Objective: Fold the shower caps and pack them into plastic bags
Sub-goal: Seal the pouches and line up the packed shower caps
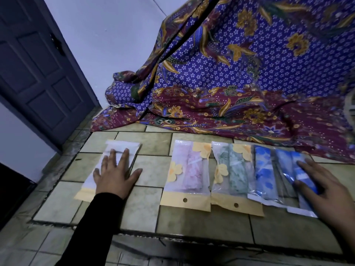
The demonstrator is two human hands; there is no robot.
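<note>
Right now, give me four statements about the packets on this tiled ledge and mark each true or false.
The left hand lies flat on the clear plastic packet with white contents. True.
The pink shower cap packet ends the row on the right. False: the pink shower cap packet is second from left; blue flowered packets end it.
The right hand rests on the blue flowered packets. True.
The green shower cap packet is stacked on the pink one. False: the green shower cap packet lies beside it.
</note>
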